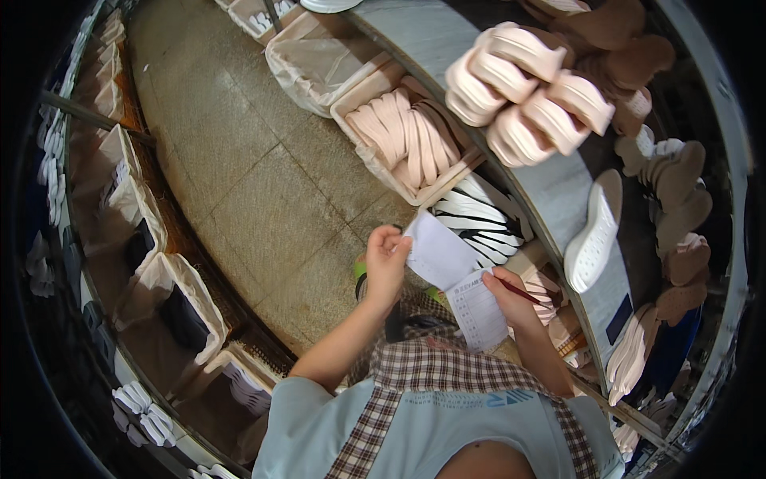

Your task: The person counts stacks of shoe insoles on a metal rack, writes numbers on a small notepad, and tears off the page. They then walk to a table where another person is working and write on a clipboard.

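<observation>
Head view: we see the left hand [386,262] pinching the raised page of an open notepad [475,315]. The right hand [511,298] grips the pad's right side, with a dark red pen [523,294] in the same grasp. To the right, we note a grey desk [550,209] bearing stacked pale pink soles [519,92] and one white sole [589,247].

Left hand [386,262] pinches while right hand [507,298] grips.
</observation>
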The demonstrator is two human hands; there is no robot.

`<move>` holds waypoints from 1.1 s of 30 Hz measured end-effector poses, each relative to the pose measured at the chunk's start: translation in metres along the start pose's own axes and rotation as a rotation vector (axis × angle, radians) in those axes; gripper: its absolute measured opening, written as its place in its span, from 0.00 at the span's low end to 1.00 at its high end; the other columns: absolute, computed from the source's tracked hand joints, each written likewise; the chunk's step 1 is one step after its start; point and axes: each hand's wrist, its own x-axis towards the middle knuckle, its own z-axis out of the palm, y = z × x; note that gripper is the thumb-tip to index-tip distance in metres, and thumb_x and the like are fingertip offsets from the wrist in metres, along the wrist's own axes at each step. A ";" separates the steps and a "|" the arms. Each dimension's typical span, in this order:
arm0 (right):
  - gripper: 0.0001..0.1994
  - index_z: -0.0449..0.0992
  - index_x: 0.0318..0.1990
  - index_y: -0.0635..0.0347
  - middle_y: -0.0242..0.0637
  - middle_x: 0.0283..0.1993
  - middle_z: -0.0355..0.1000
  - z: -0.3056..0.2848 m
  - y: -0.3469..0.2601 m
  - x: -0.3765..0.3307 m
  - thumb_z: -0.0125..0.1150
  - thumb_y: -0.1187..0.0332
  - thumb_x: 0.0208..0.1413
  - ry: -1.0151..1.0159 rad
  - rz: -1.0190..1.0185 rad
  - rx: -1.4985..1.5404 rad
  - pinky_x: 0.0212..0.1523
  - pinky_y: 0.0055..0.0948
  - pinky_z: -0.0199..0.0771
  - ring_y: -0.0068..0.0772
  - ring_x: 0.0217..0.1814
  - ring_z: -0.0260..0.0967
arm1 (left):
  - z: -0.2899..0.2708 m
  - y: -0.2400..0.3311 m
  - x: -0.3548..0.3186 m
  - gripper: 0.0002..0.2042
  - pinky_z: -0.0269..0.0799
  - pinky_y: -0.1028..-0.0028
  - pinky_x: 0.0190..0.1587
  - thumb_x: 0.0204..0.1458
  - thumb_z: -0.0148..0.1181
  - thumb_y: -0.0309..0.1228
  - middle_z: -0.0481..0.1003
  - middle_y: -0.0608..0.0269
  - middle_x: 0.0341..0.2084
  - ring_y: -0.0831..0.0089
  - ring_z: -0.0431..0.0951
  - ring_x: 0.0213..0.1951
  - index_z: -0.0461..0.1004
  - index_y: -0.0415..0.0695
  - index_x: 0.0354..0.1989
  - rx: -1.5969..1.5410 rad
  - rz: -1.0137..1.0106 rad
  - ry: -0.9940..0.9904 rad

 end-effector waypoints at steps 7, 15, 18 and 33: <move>0.08 0.73 0.38 0.63 0.30 0.33 0.71 0.001 0.066 0.041 0.53 0.67 0.60 0.480 0.013 0.146 0.36 0.20 0.65 0.18 0.34 0.65 | -0.090 -0.059 0.133 0.05 0.67 0.78 0.30 0.53 0.54 0.23 0.72 0.61 0.28 0.76 0.71 0.29 0.67 0.40 0.37 0.606 0.370 0.400; 0.07 0.73 0.38 0.61 0.29 0.34 0.70 0.012 0.108 0.008 0.54 0.67 0.59 0.717 0.224 0.055 0.39 0.20 0.64 0.18 0.36 0.64 | -0.080 -0.180 0.312 0.05 0.70 0.64 0.34 0.46 0.52 0.30 0.75 0.61 0.30 0.65 0.74 0.29 0.74 0.46 0.29 1.600 0.838 -0.574; 0.05 0.72 0.36 0.60 0.27 0.33 0.70 0.017 0.119 0.002 0.55 0.68 0.58 0.722 0.286 0.035 0.38 0.20 0.63 0.17 0.35 0.63 | -0.073 -0.228 0.331 0.09 0.70 0.64 0.35 0.48 0.50 0.31 0.77 0.65 0.34 0.66 0.76 0.33 0.77 0.46 0.32 1.919 0.771 -1.028; 0.08 0.72 0.40 0.66 0.33 0.34 0.70 0.041 0.060 -0.011 0.52 0.71 0.59 0.386 0.187 -0.125 0.39 0.21 0.65 0.21 0.36 0.64 | -0.133 -0.200 0.227 0.18 0.56 0.54 0.56 0.46 0.50 0.34 0.68 0.53 0.47 0.57 0.66 0.53 0.68 0.43 0.48 1.812 0.681 -1.002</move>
